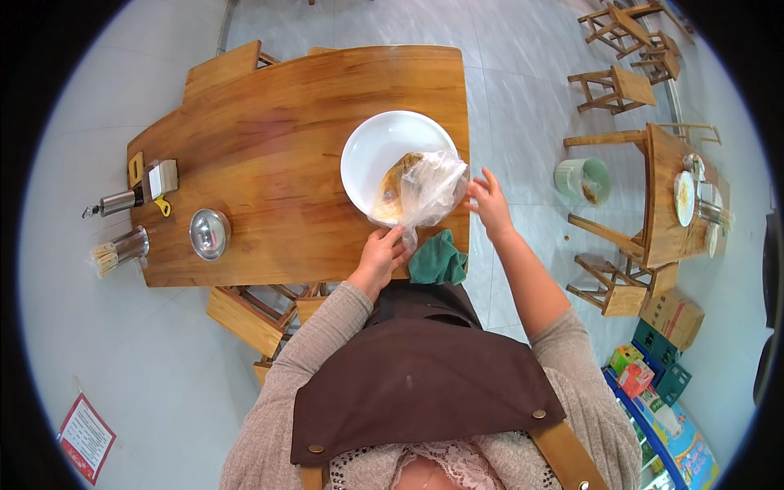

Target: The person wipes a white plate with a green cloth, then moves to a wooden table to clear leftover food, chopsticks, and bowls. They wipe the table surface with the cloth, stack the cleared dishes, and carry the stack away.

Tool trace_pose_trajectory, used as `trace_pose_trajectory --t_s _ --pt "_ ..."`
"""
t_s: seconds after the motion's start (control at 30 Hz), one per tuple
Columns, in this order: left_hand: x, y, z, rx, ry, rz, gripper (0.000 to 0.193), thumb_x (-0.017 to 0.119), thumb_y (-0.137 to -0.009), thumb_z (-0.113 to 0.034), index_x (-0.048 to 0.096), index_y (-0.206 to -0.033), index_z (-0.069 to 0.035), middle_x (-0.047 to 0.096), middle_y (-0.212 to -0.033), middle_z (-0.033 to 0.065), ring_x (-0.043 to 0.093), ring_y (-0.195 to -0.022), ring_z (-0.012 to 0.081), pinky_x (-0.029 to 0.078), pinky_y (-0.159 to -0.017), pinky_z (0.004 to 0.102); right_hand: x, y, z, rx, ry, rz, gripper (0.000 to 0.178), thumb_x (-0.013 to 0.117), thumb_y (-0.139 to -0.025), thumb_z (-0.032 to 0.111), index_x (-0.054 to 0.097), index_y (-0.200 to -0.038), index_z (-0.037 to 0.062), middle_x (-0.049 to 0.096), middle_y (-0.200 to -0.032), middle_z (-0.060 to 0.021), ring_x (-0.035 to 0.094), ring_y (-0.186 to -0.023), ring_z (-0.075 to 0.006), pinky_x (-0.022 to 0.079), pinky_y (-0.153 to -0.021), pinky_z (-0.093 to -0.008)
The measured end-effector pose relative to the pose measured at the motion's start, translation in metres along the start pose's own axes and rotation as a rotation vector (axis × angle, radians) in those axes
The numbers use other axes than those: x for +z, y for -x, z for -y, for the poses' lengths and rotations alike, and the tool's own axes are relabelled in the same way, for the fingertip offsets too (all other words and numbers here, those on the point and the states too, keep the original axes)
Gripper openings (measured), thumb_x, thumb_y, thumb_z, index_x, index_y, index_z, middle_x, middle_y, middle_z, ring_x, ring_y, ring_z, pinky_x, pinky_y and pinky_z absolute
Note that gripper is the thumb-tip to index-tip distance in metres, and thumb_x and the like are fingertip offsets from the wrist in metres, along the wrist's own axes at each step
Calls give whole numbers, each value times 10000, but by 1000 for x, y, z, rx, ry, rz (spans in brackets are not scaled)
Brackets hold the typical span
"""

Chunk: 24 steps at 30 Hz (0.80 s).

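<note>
A large white bowl (371, 155) sits near the table's right end. In its near right part lies a clear plastic bag (437, 184) with something brown and yellowish, like food, in or under it. The bag's crumpled upper part hangs over the bowl's rim toward me. My left hand (382, 257) pinches the bag's near edge in front of the bowl. Just right of the bag is my right hand (490, 204), its fingers apart; whether a fingertip touches the plastic I cannot tell. A green cloth (439, 260) lies crumpled at the table's near edge, between my hands.
The wooden table (278, 163) also bears a metal bowl (210, 234), a holder of chopsticks (121, 251) and a tissue box (162, 178) on the left. A bin (582, 181) stands on the floor at right, before another table (665, 212) with plates. Stools (625, 90) stand around.
</note>
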State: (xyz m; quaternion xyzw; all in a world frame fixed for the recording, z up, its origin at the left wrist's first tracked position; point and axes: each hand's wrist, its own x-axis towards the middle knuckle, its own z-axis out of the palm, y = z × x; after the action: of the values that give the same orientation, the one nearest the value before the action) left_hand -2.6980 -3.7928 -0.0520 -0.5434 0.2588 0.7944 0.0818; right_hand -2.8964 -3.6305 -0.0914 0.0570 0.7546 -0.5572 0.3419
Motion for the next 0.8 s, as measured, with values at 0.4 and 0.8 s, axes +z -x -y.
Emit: trace_pose_trajectory --t_s 0.4,0.8 --pt "26 -36 22 -22 12 214 155 498 -1017 -140 552 -1148 -77 591 -866 17 534 -711 102 438 -611 252 19 22 -28 -193 558 345 277 612 -904 239 724 -1018 13 724 -879 -159 688 -827 -261 533 -772 -387" --pt "103 41 12 894 -1148 82 221 493 -1006 -182 540 -1068 25 657 -963 280 624 -861 473 502 -754 518 1 79 34 120 -464 343 344 623 -976 217 542 -1242 15 652 -1100 -82 631 -960 -150 520 -815 -296"
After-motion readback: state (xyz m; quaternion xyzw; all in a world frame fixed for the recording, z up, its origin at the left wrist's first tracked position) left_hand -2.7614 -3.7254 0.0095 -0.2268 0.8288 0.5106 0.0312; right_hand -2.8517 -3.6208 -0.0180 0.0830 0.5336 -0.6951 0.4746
